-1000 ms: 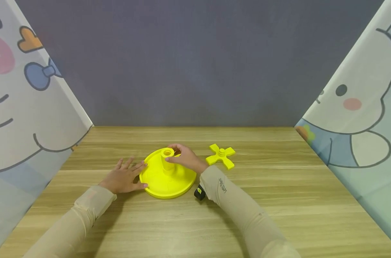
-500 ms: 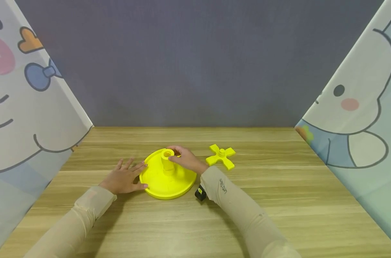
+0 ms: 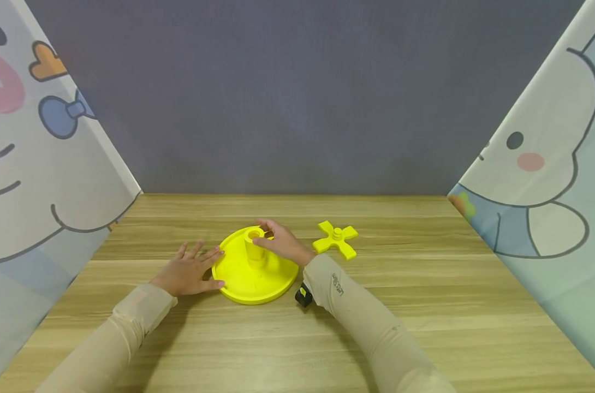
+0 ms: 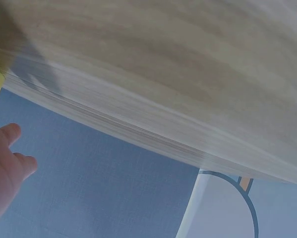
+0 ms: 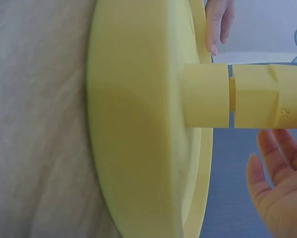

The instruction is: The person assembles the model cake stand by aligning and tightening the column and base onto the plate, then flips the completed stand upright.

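Base: a yellow round base (image 3: 238, 279) with a raised rim is being supported flat by the wood-grain table (image 3: 228, 349).
Lower stub: a short lower stub (image 5: 206, 96) is being carried upright at the middle of the round base.
Upper tube: a hollow upper tube (image 5: 257, 99) is being held upright directly above the lower stub, in line with it; a narrow neck (image 5: 232, 94) is being exposed in the slim gap between them.
Right grip: the upper tube is being pinched near its open top by the right hand (image 3: 284, 241), which is being kept to its right, thumb on the near side, fingers behind; the tube's lower end is being left uncovered beneath the grip.
Left grip: the rim's left side is being touched by the left hand (image 3: 186, 273), fingers spread, nothing being enclosed.
Cross piece: a yellow cross-shaped piece (image 3: 337, 238) is being supported by the table, apart from both hands.
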`<state>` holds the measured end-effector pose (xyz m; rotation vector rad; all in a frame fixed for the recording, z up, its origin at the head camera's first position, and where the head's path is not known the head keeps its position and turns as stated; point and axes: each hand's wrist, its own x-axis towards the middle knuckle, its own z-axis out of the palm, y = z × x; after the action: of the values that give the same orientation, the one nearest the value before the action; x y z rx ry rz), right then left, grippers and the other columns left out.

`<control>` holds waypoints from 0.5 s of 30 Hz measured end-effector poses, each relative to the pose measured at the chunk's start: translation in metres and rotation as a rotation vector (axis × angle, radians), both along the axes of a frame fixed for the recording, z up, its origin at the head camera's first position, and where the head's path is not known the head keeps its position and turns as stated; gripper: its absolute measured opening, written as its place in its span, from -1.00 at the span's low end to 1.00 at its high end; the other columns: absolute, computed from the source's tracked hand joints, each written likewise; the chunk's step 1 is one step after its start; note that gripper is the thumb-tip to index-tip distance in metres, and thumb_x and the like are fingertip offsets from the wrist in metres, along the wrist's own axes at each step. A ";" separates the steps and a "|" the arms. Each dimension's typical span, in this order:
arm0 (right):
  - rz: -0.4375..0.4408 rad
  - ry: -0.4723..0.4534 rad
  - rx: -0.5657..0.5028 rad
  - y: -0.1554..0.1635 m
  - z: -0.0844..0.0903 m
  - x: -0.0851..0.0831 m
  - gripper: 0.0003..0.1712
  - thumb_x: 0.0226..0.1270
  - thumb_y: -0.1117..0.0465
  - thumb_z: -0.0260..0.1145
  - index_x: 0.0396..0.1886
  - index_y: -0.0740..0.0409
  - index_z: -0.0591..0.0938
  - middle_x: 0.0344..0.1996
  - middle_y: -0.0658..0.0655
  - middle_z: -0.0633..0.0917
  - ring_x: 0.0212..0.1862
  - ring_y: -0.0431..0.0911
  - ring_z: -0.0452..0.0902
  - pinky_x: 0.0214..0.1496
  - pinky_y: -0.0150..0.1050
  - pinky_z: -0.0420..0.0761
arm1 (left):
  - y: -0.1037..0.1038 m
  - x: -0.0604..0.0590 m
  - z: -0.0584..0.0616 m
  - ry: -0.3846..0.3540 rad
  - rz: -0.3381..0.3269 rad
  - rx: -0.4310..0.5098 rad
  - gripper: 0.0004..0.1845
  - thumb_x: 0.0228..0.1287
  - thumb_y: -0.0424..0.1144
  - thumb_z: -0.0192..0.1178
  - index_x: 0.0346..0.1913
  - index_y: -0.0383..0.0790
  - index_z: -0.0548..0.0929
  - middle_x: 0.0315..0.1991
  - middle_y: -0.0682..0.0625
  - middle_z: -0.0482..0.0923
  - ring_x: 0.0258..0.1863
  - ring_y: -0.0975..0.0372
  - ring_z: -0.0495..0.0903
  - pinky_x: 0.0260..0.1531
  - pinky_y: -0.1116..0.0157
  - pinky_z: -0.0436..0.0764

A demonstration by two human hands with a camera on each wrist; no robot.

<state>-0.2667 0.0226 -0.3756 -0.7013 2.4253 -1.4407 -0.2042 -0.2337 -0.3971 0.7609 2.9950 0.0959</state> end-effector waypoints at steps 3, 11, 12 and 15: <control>0.032 0.006 0.023 0.001 0.000 0.000 -0.38 0.36 0.20 0.26 0.39 0.17 0.35 0.18 0.14 0.51 0.11 -0.03 0.43 0.13 -0.23 0.48 | 0.000 0.001 0.000 -0.004 0.003 -0.002 -0.12 0.23 0.34 0.04 0.40 -0.28 0.31 0.37 -0.22 0.27 0.37 -0.32 0.03 0.27 -0.33 -0.09; 0.004 0.039 0.002 -0.001 0.001 0.000 -0.40 0.20 0.22 0.42 0.24 0.22 0.48 -0.04 0.13 0.60 -0.03 -0.03 0.50 -0.04 -0.33 0.53 | 0.003 0.002 0.002 0.014 0.004 -0.022 -0.12 0.23 0.35 0.03 0.39 -0.26 0.33 0.37 -0.19 0.29 0.35 -0.32 0.08 0.21 -0.39 -0.06; -0.010 0.043 -0.006 -0.002 0.001 -0.001 -0.41 0.18 0.23 0.44 0.21 0.24 0.49 -0.07 0.13 0.60 -0.05 -0.02 0.50 -0.06 -0.34 0.53 | 0.004 0.002 0.003 0.019 0.003 -0.026 -0.13 0.23 0.35 0.03 0.39 -0.26 0.33 0.37 -0.19 0.29 0.35 -0.32 0.09 0.20 -0.40 -0.05; -0.051 0.032 -0.024 -0.004 -0.001 0.000 -0.42 0.12 0.23 0.48 0.12 0.28 0.48 -0.11 0.13 0.59 -0.06 0.00 0.50 -0.08 -0.34 0.54 | 0.005 0.003 0.003 0.011 0.007 -0.031 -0.13 0.24 0.36 0.01 0.39 -0.26 0.33 0.37 -0.19 0.29 0.35 -0.32 0.09 0.22 -0.39 -0.07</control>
<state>-0.2668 0.0184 -0.3765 -0.6767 2.4707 -1.4918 -0.2014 -0.2290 -0.3941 0.7501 3.0026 0.0460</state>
